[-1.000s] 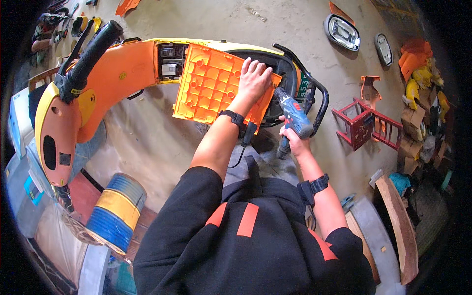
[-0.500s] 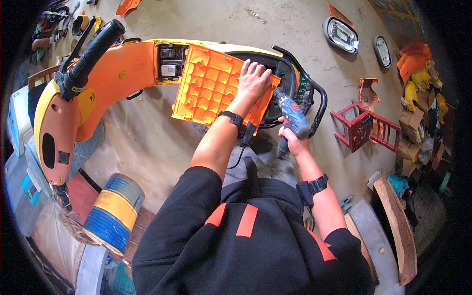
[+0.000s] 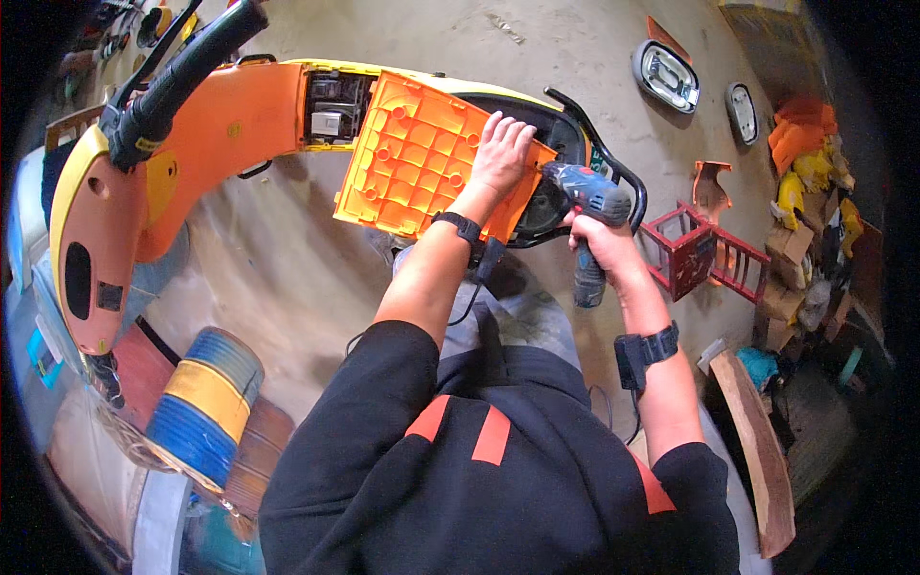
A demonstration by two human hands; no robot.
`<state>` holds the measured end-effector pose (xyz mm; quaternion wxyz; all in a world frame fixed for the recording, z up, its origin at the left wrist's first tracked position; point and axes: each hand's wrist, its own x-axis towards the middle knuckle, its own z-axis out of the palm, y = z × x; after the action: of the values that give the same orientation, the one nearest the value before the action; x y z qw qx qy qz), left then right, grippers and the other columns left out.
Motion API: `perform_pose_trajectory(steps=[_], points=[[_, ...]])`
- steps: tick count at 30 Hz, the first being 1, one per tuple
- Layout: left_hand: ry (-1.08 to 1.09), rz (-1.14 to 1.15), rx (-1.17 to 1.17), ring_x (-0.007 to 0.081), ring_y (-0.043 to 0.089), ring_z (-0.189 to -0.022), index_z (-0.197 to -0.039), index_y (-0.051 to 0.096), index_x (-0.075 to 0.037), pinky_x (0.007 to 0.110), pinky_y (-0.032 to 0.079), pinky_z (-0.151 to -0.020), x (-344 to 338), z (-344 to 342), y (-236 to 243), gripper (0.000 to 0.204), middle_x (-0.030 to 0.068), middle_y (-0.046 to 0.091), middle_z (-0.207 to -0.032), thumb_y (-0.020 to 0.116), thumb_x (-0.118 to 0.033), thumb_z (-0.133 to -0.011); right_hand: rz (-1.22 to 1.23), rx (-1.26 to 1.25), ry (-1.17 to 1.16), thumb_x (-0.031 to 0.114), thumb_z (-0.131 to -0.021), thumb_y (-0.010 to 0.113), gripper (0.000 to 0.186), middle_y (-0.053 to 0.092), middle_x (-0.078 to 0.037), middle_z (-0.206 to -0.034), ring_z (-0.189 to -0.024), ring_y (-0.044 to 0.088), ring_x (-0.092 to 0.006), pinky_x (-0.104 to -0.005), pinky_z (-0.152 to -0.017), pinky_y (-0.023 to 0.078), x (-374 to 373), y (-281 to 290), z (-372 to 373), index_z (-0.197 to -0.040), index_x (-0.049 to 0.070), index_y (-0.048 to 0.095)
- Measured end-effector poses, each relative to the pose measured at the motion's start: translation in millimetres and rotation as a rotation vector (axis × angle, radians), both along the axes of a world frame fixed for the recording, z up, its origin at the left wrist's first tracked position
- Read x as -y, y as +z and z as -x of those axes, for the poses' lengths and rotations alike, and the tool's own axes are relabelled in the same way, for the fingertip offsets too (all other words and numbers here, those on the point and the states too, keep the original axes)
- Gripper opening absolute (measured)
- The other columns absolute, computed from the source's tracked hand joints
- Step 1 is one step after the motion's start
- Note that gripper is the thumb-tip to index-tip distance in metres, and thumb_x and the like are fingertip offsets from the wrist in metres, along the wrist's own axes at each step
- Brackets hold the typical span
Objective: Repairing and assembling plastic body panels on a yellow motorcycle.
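Note:
An orange plastic panel with a grid of ribs lies tilted over the open middle and rear of a yellow-and-orange scooter. My left hand grips the panel near its upper right edge, fingers over the rim. My right hand is closed round the handle of a blue cordless drill. The drill's nose points left at the panel's right edge, beside my left fingers; whether its tip touches cannot be made out. The scooter's black rear rail curves just beyond the drill. A dark object with a cord hangs below the panel.
A red wooden chair lies at the right near an orange part. Two pale oval housings lie beyond. Orange and yellow parts and cartons are piled far right. A striped barrel lies lower left, a plank lower right.
My right hand and the drill have moved to the right, and the drill has swung flatter, more sideways to the panel edge. The view has shifted slightly; my left hand stays on the panel.

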<state>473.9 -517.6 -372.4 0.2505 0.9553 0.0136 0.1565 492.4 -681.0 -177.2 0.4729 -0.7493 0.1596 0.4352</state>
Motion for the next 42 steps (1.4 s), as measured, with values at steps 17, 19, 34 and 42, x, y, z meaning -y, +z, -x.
perform_pose_trajectory(steps=[17,19,34,42], points=[[0.014,0.548,0.132,0.0294,0.055,-0.112,-0.114,0.054,-0.005,0.050,0.030,-0.112,-13,-1,12,0.047,0.0130,0.060,-0.107,0.055,0.009,-0.068,0.222,-0.019,0.141,0.015,-0.076,0.063,0.013,0.061,-0.002,-0.070,-0.060,0.058,-0.0127,-0.0288,-0.059,0.048,-20,11,-10,-0.083,0.005,0.063],[0.024,0.623,0.086,0.0304,0.054,-0.115,-0.113,0.055,-0.005,0.050,0.032,-0.111,-22,-1,16,0.048,0.0151,0.059,-0.112,0.053,0.010,-0.068,0.216,-0.032,0.168,0.016,-0.075,0.063,0.011,0.060,-0.002,-0.068,-0.059,0.058,-0.0132,-0.0289,-0.058,0.048,-24,10,-13,-0.079,0.005,0.062],[0.366,-0.004,-0.329,0.0499,0.005,-0.144,-0.138,0.048,-0.041,0.066,-0.007,-0.112,-76,100,23,0.049,0.0180,0.030,-0.153,0.052,-0.053,-0.090,0.261,-0.025,0.247,0.015,-0.076,0.064,0.010,0.059,-0.002,-0.066,-0.057,0.058,-0.0129,-0.0291,-0.056,0.048,-33,16,-20,-0.077,0.006,0.061],[0.351,-0.024,-0.318,0.0500,0.005,-0.144,-0.138,0.049,-0.041,0.065,-0.007,-0.112,-73,103,20,0.044,0.0171,0.031,-0.153,0.050,-0.044,-0.094,0.258,0.065,0.333,0.015,-0.076,0.066,0.011,0.059,-0.001,-0.066,-0.057,0.057,-0.0130,-0.0290,-0.054,0.047,-45,19,-17,-0.078,0.005,0.061]])
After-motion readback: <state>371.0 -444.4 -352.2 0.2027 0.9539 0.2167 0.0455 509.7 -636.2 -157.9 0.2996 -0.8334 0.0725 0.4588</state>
